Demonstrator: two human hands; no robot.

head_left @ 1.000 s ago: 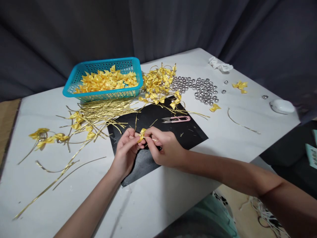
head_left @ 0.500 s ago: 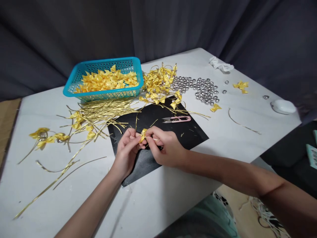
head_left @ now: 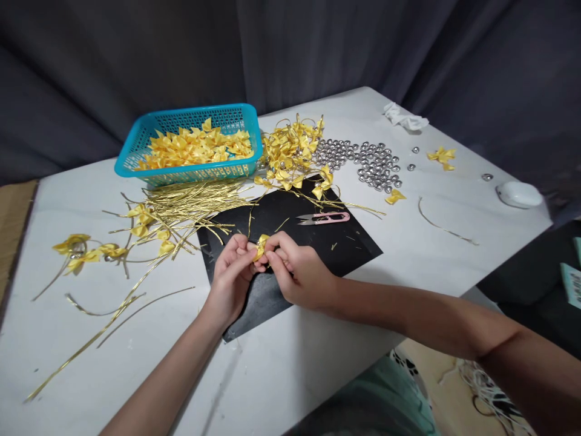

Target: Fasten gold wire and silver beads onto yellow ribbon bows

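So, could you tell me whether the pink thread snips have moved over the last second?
No. The pink thread snips lie at the same spot on the black mat, beyond both hands.

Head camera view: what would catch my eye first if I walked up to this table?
Probably the two hands at the middle, the left hand and right hand pinching one small yellow bow between them over a black mat. Behind them a bright blue basket is heaped with more yellow bows, a spread of gold wire strips lies in front of it, and silver beads glint to the right.
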